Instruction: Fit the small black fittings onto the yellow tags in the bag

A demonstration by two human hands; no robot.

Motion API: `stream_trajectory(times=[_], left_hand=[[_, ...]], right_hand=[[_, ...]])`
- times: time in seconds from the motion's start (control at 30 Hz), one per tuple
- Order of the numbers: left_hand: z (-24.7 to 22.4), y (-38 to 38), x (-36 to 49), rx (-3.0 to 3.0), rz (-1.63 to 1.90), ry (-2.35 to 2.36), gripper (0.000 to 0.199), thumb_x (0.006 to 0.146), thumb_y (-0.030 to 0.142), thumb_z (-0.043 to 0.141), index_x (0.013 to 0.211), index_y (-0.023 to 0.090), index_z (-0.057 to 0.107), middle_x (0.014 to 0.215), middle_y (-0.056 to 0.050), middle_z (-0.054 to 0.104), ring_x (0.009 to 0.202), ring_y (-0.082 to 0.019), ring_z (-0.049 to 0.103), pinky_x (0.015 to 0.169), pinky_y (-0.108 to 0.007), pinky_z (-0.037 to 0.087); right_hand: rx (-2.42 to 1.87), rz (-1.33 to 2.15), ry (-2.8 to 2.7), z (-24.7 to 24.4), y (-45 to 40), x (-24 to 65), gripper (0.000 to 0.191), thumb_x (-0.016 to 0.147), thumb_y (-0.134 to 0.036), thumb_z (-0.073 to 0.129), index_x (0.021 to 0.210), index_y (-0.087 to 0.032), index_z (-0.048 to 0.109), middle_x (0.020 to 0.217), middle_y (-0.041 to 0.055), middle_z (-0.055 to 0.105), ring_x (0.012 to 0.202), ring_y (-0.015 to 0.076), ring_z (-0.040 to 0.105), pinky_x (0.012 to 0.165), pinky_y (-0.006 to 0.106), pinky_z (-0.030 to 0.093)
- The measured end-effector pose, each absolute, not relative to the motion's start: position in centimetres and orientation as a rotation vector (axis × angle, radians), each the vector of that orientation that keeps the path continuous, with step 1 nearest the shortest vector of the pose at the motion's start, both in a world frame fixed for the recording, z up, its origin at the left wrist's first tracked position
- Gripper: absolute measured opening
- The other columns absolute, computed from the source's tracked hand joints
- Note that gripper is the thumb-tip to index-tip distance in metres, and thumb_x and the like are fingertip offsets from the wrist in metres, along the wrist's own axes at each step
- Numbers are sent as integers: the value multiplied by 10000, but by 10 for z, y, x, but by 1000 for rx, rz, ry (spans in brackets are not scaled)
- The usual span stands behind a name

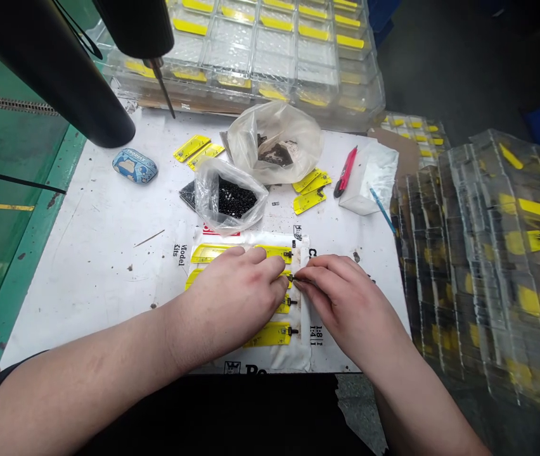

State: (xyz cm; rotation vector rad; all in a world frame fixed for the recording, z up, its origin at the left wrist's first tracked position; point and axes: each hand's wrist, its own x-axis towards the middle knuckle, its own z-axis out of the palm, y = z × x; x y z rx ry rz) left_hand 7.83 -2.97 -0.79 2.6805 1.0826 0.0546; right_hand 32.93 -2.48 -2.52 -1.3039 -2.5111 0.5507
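Note:
Several long yellow plastic pieces lie in a row on the white work surface in front of me, each with a small black part at its right end. My left hand (246, 288) lies across them, palm down with fingers curled. Its fingertips press on the right end of the second yellow piece (192, 277), and the hand hides much of the row. From the right, my right hand (341, 291) pinches a small black part (291, 277) at that piece's end between thumb and fingertips. The nearest yellow piece (270, 334) and the farthest yellow piece (208, 253) lie flat, partly covered.
Beyond the row stand an open bag of black bits (234, 199) and a larger plastic bag (274, 142). A red cutter (346, 171), loose yellow pieces (310, 201) and a blue patterned case (134, 166) lie around. An electric screwdriver (160, 76) hangs above. Clear trays (270, 47) are stacked behind and to the right.

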Motion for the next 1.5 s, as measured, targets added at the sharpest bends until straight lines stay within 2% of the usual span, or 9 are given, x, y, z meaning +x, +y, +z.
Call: stream_trajectory(times=[0.37, 0.53, 0.63, 0.83, 1.0, 1.2, 1.3, 1.5], left_hand=[[-5, -31, 81, 2650, 10, 1102, 182, 1066, 207, 671, 1202, 193, 791, 1114, -70, 724, 1000, -280, 676, 815, -441, 526], [-7, -32, 80, 2670, 71, 1101, 193, 1087, 226, 651, 1188, 179, 808, 1065, -72, 710, 980, -270, 677, 788, -437, 517], [-10, -33, 79, 2680, 134, 1097, 184, 1083, 225, 656, 1162, 180, 816, 1042, -72, 706, 977, -269, 680, 791, -439, 512], [-10, -32, 76, 2661, 158, 1105, 107, 1040, 190, 710, 1044, 192, 817, 970, -69, 731, 959, -256, 686, 751, -405, 478], [-10, -30, 73, 2657, 231, 1096, 113, 1035, 180, 704, 968, 196, 793, 932, -59, 742, 951, -269, 701, 717, -415, 462], [-8, -31, 72, 2657, 351, 1112, 108, 1035, 184, 690, 960, 197, 766, 957, -68, 748, 951, -279, 708, 711, -428, 468], [-5, -32, 71, 2663, 393, 1120, 113, 1043, 193, 676, 967, 199, 760, 960, -78, 756, 945, -274, 706, 707, -414, 477], [-4, -32, 69, 2659, 443, 1119, 123, 1049, 195, 662, 963, 193, 749, 952, -78, 757, 938, -266, 713, 718, -399, 512]], right_hand=[[-1119, 411, -2567, -31, -21, 328, 110, 1122, -166, 645, 1187, -198, 727, 1183, 94, 758, 1071, 266, 712, 941, 455, 611], [-1124, 522, -2501, -25, -37, 326, 279, 1128, -141, 600, 1369, -232, 709, 1288, 98, 740, 1135, 251, 727, 993, 444, 638], [-1147, 553, -2514, -12, -30, 326, 300, 1127, -187, 625, 1401, -267, 717, 1314, 83, 740, 1170, 249, 743, 1014, 425, 642], [-1283, 92, -2527, -1, 37, 297, 201, 1116, -257, 631, 1196, -236, 815, 1165, 88, 789, 1067, 282, 756, 958, 455, 619], [-1377, -173, -2791, -3, 81, 259, 203, 1070, -183, 637, 1065, -209, 838, 1055, 105, 763, 924, 281, 681, 794, 429, 514], [-1376, -233, -2931, 4, 94, 241, 148, 1026, -141, 692, 991, -207, 820, 935, 86, 710, 825, 250, 646, 682, 393, 395], [-1381, -253, -2946, 3, 93, 239, 162, 1041, -151, 675, 978, -215, 810, 940, 83, 706, 798, 238, 652, 641, 390, 355], [-1394, -238, -2933, -3, 92, 239, 197, 1078, -179, 638, 979, -217, 804, 989, 93, 717, 842, 254, 685, 637, 387, 377]])
